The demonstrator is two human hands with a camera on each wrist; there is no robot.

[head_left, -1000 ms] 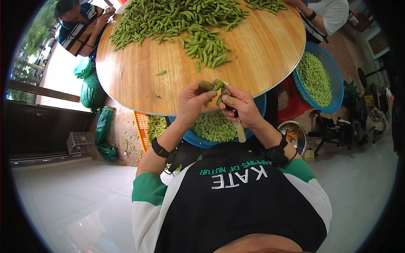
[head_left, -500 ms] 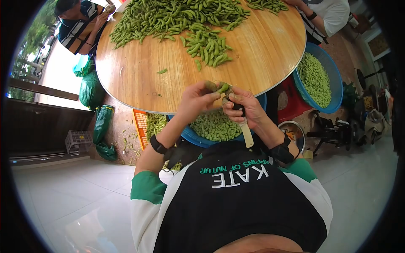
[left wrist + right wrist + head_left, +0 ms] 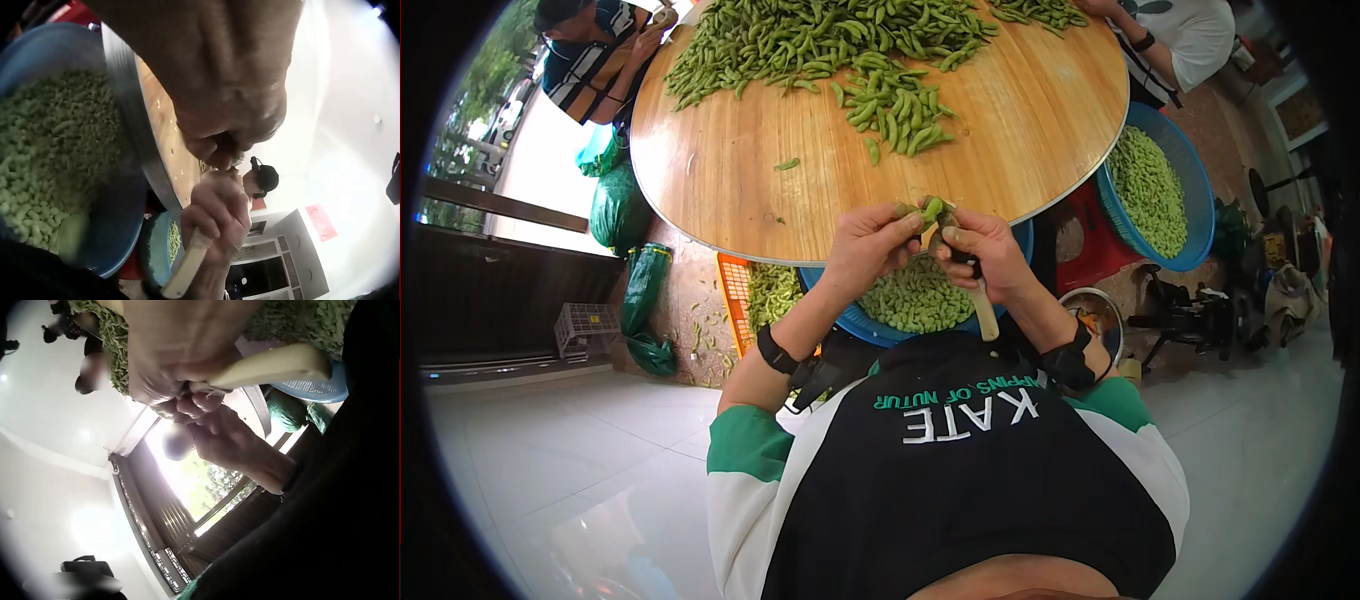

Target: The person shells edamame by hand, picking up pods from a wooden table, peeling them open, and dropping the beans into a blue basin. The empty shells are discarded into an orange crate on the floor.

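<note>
Over the table's near edge, both hands meet around a green edamame pod [image 3: 933, 209]. My left hand [image 3: 867, 243] pinches the pod between thumb and fingers. My right hand [image 3: 990, 252] curls round a tool with a cream handle [image 3: 986, 318], which points down toward my body; its working end is hidden by the fingers. The right thumb sits close to the pod. The same handle [image 3: 187, 270] sticks out below the right fist in the left wrist view. Below the hands, a blue basin [image 3: 866, 330] holds shelled green beans [image 3: 915, 298].
A big heap of pods [image 3: 820, 45] covers the far part of the round wooden table [image 3: 730, 205]. An orange crate [image 3: 731, 290] stands left of the basin; another blue basin [image 3: 1206, 215] of beans and a metal bowl [image 3: 1100, 300] are at right. Two people sit across.
Both hands have shifted slightly right with the pod. The cream handle has swung a little down and right, then back up slightly.
</note>
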